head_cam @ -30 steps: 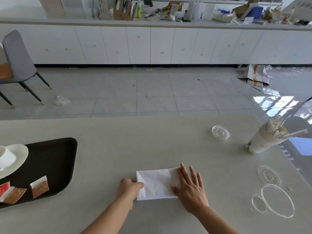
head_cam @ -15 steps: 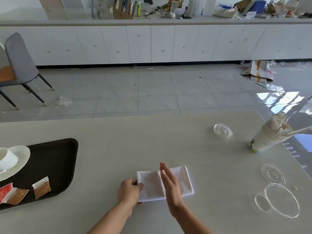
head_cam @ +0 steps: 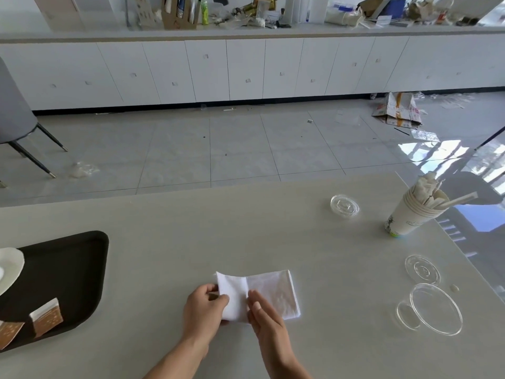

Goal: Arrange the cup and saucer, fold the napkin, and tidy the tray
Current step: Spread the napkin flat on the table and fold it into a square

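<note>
We have the napkin (head_cam: 259, 295) flat on the counter (head_cam: 246, 228) straight ahead of us, its long axis running left to right, already folded into a strip. Our left hand (head_cam: 203, 310) pinches the napkin's left end between thumb and fingers, and that end looks lifted a little off the counter. Our right hand (head_cam: 263, 315) is open, fingers straight and together, its edge set down across the napkin near the middle, like a ruler marking a crease line. So the relation that matters is this: the free left flap lies between our two hands, the crease line runs away from us across the short width, and the left hand is the one placed to carry its end over to the right. We judge the fold is in hand but not finished; the next move would need the edges kept square. The tray (head_cam: 82, 269) sits well apart at the left, with a saucer (head_cam: 11, 266) partly out of view and packets (head_cam: 46, 315) on it; the cup we cannot see properly here.
</note>
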Demonstrator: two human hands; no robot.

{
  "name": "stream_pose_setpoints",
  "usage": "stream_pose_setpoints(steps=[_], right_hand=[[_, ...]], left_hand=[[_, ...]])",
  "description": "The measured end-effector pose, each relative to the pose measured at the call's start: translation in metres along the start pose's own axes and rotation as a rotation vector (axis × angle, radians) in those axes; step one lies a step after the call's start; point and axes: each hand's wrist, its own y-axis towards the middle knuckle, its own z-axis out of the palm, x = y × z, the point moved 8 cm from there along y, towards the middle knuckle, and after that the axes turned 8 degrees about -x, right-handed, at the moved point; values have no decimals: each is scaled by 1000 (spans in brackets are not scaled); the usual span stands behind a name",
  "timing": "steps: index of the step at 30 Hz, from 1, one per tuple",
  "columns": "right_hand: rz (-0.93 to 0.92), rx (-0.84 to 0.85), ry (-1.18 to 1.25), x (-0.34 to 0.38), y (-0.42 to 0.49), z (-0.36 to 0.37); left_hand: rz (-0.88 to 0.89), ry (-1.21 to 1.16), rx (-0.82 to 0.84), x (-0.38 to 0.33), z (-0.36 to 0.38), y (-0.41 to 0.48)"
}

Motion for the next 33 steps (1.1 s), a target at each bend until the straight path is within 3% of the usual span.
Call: stream_pose_setpoints(steps=[8, 13, 20, 26, 30, 33], right_hand=[[-117, -60, -229, 87, 18, -26], [-212, -185, -689, 128, 33, -39], [-248, -298, -977, 121, 51, -75], [-266, -341, -1045, 103, 56, -88], [-369, -287, -1216, 101, 62, -83], [-501, -113, -1374, 100, 69, -68]], left_hand=[[435, 244, 25, -59, 41, -40], [712, 404, 147, -72, 87, -75], [995, 614, 275, -52, 119, -94], [1202, 792, 358, -35, 127, -103], [1263, 1039, 405, -20, 135, -106], [1289, 1101, 384, -13, 137, -103]])
